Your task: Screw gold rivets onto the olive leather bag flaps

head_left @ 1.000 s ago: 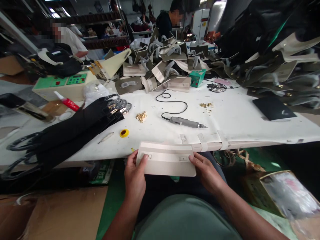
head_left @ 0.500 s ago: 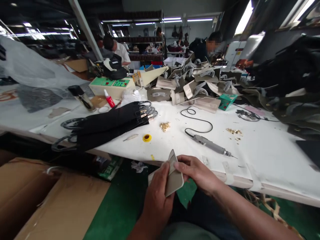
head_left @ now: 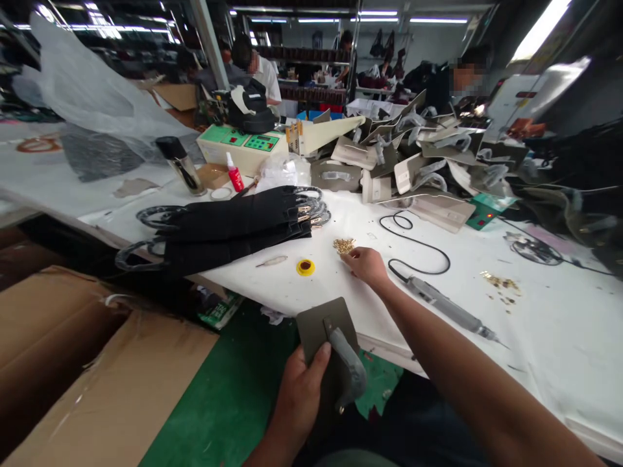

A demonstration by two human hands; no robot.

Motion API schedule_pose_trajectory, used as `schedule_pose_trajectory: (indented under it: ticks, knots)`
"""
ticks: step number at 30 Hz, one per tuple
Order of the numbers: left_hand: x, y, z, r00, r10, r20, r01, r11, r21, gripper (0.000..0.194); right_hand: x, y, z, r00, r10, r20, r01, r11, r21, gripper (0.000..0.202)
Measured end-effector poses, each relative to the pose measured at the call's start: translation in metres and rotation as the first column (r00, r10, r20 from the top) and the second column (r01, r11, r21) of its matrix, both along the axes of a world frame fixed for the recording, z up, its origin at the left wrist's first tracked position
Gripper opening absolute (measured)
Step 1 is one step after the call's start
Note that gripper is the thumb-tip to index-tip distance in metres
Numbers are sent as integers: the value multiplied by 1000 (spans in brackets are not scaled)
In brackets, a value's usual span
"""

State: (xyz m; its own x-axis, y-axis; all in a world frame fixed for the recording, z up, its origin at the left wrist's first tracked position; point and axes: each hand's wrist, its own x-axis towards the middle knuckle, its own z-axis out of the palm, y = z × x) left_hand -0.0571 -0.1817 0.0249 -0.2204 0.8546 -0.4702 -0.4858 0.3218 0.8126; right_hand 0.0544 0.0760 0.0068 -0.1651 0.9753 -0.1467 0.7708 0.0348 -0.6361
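Observation:
My left hand (head_left: 302, 386) grips an olive-grey bag panel (head_left: 318, 324) with rounded corners, thumb on top, just off the table's front edge. A carry handle (head_left: 349, 370) wrapped in clear plastic is attached to the panel, and a small gold stud shows near its lower end. Over the table, my right hand (head_left: 367, 264) reaches to a little heap of small gold metal fittings (head_left: 343, 245). Its fingers are pinched together at the heap's near edge; what is between the fingertips is hidden. A yellow ring-shaped spool (head_left: 305, 267) lies to the left of this hand.
A grey corded rotary tool (head_left: 450, 308) lies at right, near more gold fittings (head_left: 501, 283). Black strapped pieces (head_left: 233, 224) are stacked at left. Similar panels (head_left: 438, 162) pile up behind, beside a green box (head_left: 489, 211). A cardboard box (head_left: 141, 376) stands lower left.
My right hand has let go of the panel and moved forward to the gold fittings. The panel has been turned in my left hand, so its handle side now shows. The view has shifted.

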Motion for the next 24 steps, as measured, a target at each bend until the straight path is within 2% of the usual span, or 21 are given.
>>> schedule_pose_trajectory:
  ticks: [5,12,18,22,24]
  knots:
    - [-1,6,-1,1000,-22,-6,22,999,-27,45,-7,4,-1,986,18,165,-24,999,35,17]
    - [-5,6,-2,1000,-20,-17,20,1000,-21,53,0,1,3,951,145,273,-149,989,-5,13]
    - [-3,2,1,1000,-8,7,8,1000,3,51,3,7,15,908,247,339,-234,969,-81,13]
    - [1,-1,9,1000,13,-10,-12,1000,24,46,7,8,28,900,259,351,-253,965,-63,12]
    - [3,-2,14,999,36,-22,-35,999,25,45,14,-3,36,908,247,339,-249,968,-41,9]
